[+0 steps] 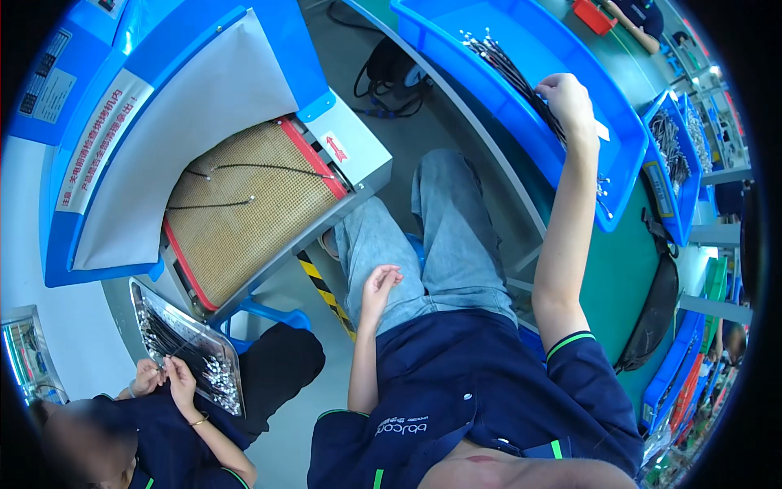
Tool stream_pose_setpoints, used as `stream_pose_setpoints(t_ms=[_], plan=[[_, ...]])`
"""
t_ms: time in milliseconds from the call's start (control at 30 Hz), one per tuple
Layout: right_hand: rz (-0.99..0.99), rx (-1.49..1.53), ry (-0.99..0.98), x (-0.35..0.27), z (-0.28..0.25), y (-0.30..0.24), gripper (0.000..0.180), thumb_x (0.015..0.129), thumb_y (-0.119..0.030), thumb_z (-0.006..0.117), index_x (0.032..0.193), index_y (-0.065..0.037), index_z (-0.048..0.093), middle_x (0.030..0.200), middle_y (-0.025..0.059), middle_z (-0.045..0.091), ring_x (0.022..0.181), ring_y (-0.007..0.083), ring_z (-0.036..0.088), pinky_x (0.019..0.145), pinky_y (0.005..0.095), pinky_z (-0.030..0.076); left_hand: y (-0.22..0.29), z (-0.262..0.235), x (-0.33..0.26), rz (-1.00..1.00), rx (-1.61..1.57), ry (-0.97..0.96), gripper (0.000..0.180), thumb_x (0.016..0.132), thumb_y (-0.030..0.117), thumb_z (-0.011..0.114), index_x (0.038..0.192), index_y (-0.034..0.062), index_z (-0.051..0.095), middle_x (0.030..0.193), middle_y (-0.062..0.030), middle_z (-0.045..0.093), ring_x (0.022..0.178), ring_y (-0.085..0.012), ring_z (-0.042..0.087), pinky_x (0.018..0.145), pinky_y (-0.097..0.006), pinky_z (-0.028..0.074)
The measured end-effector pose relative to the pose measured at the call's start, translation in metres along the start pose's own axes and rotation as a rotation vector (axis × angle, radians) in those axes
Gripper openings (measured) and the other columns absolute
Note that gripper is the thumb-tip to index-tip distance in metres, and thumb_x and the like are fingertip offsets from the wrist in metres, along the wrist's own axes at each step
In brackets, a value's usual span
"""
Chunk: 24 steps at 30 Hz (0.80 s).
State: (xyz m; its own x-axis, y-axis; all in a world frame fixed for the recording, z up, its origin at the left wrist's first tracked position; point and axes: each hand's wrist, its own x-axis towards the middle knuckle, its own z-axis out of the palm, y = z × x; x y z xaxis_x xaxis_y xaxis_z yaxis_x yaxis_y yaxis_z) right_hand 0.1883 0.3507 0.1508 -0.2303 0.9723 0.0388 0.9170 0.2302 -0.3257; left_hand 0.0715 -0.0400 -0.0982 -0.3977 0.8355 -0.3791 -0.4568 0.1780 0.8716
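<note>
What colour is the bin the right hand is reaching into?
Bright blue. The bin holding the black cables under the right hand shows in the head view.

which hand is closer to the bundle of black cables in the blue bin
Right. The right hand is up in the blue bin, touching the bundle of black cables. The left hand rests on the thigh, well apart from it.

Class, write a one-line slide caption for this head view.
Right hand reaches black cables in a blue bin; left hand rests on the knee.
</note>
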Motion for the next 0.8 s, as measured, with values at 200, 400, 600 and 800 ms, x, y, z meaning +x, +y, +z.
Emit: stream_pose_setpoints(t_ms=[200,400,600,800], plan=[[0.017,-0.155,-0.115,-0.007,0.001,-0.003,0.032,0.071,-0.020,0.074,0.098,-0.005,0.067,0.098,0.0192,0.067,0.093,0.0332,0.065,0.079,0.0394,0.051,0.032,0.001,-0.009,0.030,-0.027,-0.027,0.017,0.095,0.012,0.052,0.106,0.0014,0.059,0.094,-0.0066,0.063,0.090,-0.0131,0.060,0.081,-0.027,0.047],[-0.072,-0.071,0.015,-0.004,0.007,0.001,0.023,0.076,-0.023,0.069,0.089,-0.005,0.066,0.086,0.0181,0.068,0.084,0.0308,0.066,0.075,0.0376,0.050,0.028,-0.049,-0.012,0.151,-0.706,-0.014,0.043,0.093,0.029,0.050,0.132,0.0105,0.042,0.118,-0.0148,0.054,0.110,-0.0232,0.052,0.097,-0.043,0.042],[-0.068,0.094,0.289,-0.001,-0.004,0.020,0.026,0.086,-0.029,0.063,0.099,-0.006,0.065,0.090,0.0109,0.069,0.086,0.0213,0.065,0.078,0.0320,0.048,0.045,-0.054,-0.010,0.036,-1.204,0.144,0.062,0.091,0.051,0.044,0.144,0.0240,0.028,0.145,-0.0209,0.028,0.134,-0.0341,0.030,0.107,-0.063,0.023],[-0.228,0.281,0.626,-0.048,-0.030,-0.015,0.020,0.090,-0.020,0.062,0.104,-0.007,0.068,0.092,0.0072,0.070,0.082,0.0133,0.065,0.072,0.0261,0.050,0.027,-0.050,-0.010,0.028,-1.301,0.143,0.065,0.089,0.049,0.052,0.143,0.0205,0.030,0.148,-0.0244,0.019,0.138,-0.0391,0.021,0.108,-0.065,0.017]])
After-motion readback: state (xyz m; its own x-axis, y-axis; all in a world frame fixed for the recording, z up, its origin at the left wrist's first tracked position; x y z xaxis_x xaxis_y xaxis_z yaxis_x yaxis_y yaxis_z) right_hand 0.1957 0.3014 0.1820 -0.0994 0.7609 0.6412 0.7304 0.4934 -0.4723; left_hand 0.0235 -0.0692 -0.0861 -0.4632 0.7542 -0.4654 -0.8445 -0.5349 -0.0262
